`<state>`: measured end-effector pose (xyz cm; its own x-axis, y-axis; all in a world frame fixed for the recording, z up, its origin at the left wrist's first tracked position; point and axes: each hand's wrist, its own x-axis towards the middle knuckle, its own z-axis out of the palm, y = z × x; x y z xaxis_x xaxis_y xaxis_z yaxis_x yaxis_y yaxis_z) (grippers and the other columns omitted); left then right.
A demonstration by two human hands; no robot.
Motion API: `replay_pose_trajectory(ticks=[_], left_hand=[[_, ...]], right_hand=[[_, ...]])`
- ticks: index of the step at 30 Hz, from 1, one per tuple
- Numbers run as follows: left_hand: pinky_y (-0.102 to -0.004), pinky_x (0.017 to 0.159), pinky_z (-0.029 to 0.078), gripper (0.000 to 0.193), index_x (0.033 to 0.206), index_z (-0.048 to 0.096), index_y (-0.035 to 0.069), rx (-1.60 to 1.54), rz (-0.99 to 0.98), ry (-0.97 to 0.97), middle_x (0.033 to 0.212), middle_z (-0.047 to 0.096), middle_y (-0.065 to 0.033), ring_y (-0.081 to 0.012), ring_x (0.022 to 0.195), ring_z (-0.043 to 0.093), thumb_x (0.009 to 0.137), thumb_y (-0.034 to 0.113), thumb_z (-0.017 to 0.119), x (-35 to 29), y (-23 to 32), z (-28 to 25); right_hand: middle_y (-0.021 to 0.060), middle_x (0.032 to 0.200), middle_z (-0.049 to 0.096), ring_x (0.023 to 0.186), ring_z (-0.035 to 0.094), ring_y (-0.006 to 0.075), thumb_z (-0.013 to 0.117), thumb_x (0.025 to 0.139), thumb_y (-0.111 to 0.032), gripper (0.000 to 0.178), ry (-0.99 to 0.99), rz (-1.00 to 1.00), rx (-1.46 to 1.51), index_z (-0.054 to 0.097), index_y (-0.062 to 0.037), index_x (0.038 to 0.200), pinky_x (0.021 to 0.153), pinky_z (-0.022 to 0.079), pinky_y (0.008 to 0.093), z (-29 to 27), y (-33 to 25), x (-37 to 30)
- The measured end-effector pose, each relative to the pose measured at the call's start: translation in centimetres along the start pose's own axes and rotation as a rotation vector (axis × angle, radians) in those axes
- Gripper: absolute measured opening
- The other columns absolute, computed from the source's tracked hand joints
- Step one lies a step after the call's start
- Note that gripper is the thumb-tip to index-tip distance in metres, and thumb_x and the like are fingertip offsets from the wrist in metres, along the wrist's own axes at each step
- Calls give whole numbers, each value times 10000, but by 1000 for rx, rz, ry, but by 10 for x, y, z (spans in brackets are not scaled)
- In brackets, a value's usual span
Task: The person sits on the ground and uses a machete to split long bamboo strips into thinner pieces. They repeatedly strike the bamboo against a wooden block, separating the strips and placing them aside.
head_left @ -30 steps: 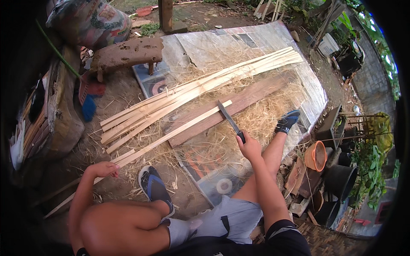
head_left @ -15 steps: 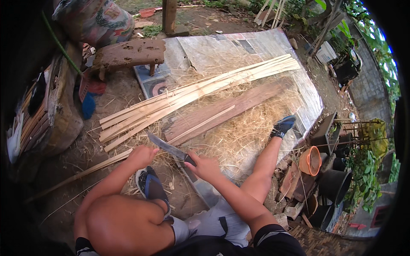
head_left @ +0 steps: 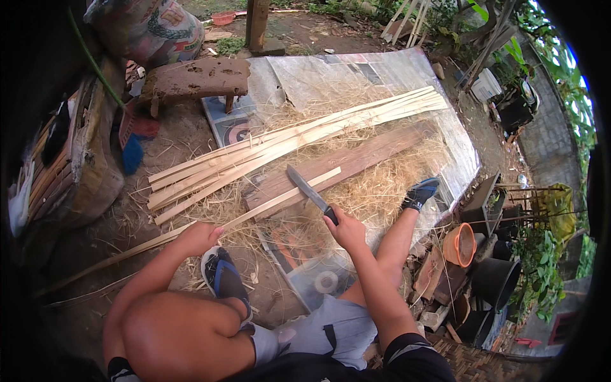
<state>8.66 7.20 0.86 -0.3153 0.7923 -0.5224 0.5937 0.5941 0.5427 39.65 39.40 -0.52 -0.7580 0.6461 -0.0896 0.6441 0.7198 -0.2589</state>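
My left hand (head_left: pixel 198 239) is closed on a long, pale bamboo strip (head_left: pixel 267 205), near my bent knee. One end of the strip trails off to the lower left; the other rests on a brown wooden plank (head_left: pixel 382 145). In my right hand (head_left: pixel 345 228) is the dark handle of a long knife (head_left: pixel 310 190). Its blade points away to the upper left and crosses over the strip above the plank; whether the edge touches the strip I cannot tell. Beyond the plank lies a bundle of pale bamboo strips (head_left: pixel 254 153).
Curly shavings (head_left: pixel 375 184) cover much of the sheet (head_left: pixel 461 143) under the plank. My feet, in sandals, flank the work. A low wooden bench (head_left: pixel 194 79) stands far left. Right are an orange pot (head_left: pixel 459 245) and black pots (head_left: pixel 498 280).
My right hand has swung the knife rightward, from beside my left hand to over the plank. My left hand has shifted slightly left and nearer, and the strip's end has slid back along the plank.
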Motion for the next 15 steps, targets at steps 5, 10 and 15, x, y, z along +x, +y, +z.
replay_pose_trajectory(ticks=[5, 10, 15], left_hand=[[-496, 793, 535, 590, 829, 747, 54, 28, -143, -47, 760, 698, -192, -387, 774, 689, 1051, 504, 438, -6, -10, -12], [-475, 741, 525, 614, 784, 770, 84, -44, -154, -63, 679, 676, -157, -350, 715, 685, 1035, 538, 444, 10, -6, -18], [-408, 629, 485, 614, 714, 740, 65, -221, -197, -114, 568, 595, -102, -257, 570, 597, 1039, 515, 477, -16, -21, -26]], right_hand=[[208, 869, 730, 815, 706, 452, 468, 1048, -500, 420, 75, 502, 161, 576, -143, 1241, 721, 539, 568, 3, 60, 25], [207, 859, 729, 791, 700, 465, 477, 1048, -481, 421, -164, -78, 180, 578, -164, 1307, 708, 542, 567, 11, -69, -36], [206, 847, 728, 778, 707, 442, 492, 1045, -480, 416, 55, 417, 186, 589, -165, 1299, 673, 548, 543, 15, 31, 1]])
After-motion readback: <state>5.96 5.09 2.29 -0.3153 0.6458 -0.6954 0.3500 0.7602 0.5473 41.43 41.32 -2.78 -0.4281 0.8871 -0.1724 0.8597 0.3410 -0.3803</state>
